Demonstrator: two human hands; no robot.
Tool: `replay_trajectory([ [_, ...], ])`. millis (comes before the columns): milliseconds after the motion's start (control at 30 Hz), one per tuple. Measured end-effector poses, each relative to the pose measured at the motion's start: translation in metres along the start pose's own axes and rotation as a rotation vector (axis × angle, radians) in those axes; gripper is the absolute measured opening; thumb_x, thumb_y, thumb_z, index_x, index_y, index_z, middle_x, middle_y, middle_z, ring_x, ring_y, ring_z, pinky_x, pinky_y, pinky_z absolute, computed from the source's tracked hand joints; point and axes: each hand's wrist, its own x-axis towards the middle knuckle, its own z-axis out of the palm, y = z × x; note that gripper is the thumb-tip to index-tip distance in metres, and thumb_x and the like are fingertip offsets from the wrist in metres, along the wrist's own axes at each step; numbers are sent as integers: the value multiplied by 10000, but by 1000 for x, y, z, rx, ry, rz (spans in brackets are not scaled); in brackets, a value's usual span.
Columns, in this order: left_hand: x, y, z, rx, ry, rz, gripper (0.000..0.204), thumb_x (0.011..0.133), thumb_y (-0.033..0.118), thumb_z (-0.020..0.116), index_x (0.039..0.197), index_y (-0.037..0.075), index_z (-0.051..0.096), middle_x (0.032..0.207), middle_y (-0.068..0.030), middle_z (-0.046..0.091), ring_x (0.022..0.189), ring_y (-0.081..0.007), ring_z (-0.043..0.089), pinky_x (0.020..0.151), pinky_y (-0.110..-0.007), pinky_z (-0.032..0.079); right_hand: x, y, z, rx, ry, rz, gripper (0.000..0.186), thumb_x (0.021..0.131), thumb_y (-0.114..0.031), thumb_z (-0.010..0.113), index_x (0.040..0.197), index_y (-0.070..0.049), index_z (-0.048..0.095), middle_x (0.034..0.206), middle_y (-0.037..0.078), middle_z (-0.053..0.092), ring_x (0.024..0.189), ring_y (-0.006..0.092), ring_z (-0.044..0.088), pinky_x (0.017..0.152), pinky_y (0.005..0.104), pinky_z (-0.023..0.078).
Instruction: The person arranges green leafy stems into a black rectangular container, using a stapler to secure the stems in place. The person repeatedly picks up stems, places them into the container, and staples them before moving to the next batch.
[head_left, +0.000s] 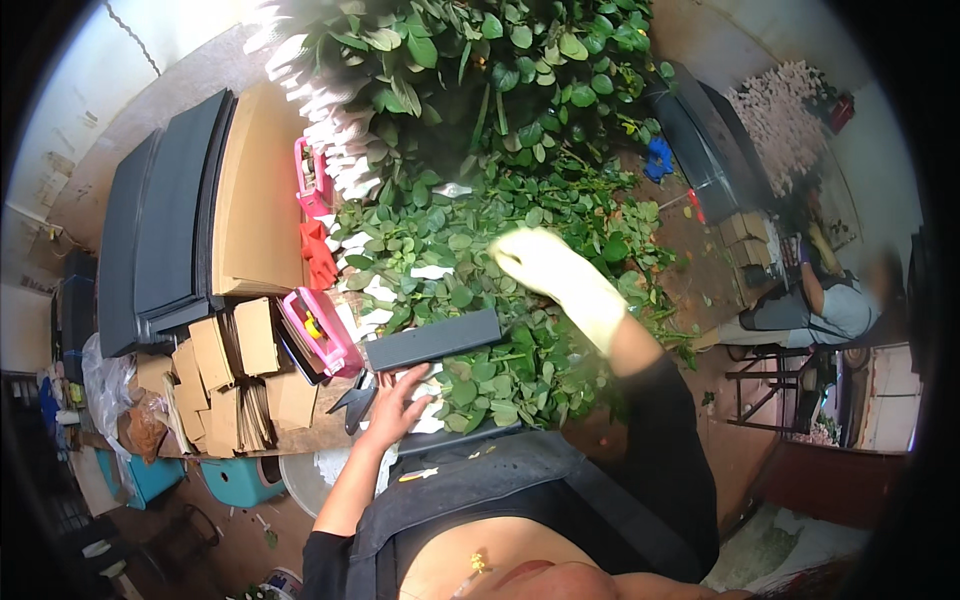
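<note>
My bare left hand (398,405) lies at the near side of the table, fingers apart, its fingertips by the lower edge of a dark grey flat bar (433,340). Dark-handled shears (353,402) lie just left of that hand. My right hand (548,268), in a pale yellow glove, is over a spread of leafy green stems (470,225). Its fingers look curled in; anything inside them is hidden. White-wrapped flower heads (345,150) line the left side of the large leafy pile beyond.
Pink tape dispensers (322,330), a red glove (318,255) and folded cardboard pieces (235,350) stand at left. Behind them lean tan and dark grey sheets (185,210). A blue object (659,160) lies at the right. A co-worker (835,305) is at the far right.
</note>
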Motion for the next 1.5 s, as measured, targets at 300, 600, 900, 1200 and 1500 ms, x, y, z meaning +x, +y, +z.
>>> replay_trajectory([
  [300,2,10,-2,33,-23,-52,558,870,233,801,1387,159,606,1215,-185,538,1201,-357,471,1081,-455,370,153,42,126,-767,346,133,218,843,-226,628,894,-119,811,1101,129,683,1130,308,599,1140,533,350],
  [600,7,-3,5,-42,-57,-16,513,894,202,759,1362,69,597,1281,-166,626,1216,-356,569,1057,-433,442,76,-29,-31,-79,727,-296,280,871,-135,610,1119,-33,691,1098,127,692,1029,222,661,955,364,501],
  [900,11,-15,23,-137,184,-35,249,986,205,664,1189,74,724,1062,-117,711,990,-274,683,875,-379,545,-44,23,13,-229,233,42,245,866,-15,594,1055,-70,740,1065,148,745,995,341,710,853,392,570],
  [1200,6,-31,43,-154,345,-86,324,760,96,703,1080,53,727,1037,-163,717,1004,-377,666,896,-450,542,-144,-42,55,128,-55,261,227,991,-49,604,1154,62,716,1002,95,755,811,187,704,718,303,547],
  [1500,15,-36,49,-38,293,-81,331,747,93,697,1069,47,764,1128,-164,727,1095,-378,648,1005,-438,506,-138,-122,26,-36,182,-27,522,863,-242,701,1352,-79,616,1128,201,696,1019,383,664,946,450,525],
])
